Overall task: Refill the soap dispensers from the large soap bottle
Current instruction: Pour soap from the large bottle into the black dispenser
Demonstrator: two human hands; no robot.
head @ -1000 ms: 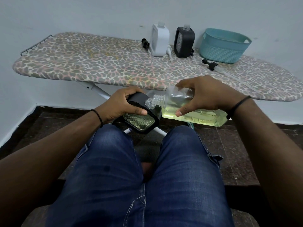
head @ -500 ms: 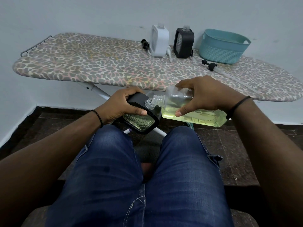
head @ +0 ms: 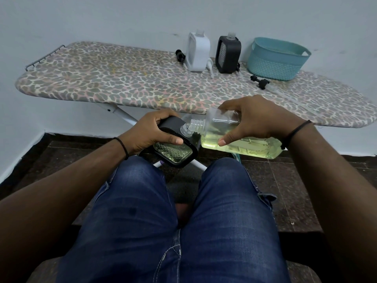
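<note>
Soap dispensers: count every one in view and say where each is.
3. A black dispenser is held in the left hand over the lap; a white dispenser and another black dispenser stand on the ironing board beside the teal basket. None seem hidden.

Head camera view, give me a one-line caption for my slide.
Seated person's right hand tips the large soap bottle into the black dispenser gripped by the left hand.

Dim, even indoor light; soft shadow under ironing board [head: 130, 86]; sharp centre; wide-angle bending at edges; forearms dark at lower corners.
</note>
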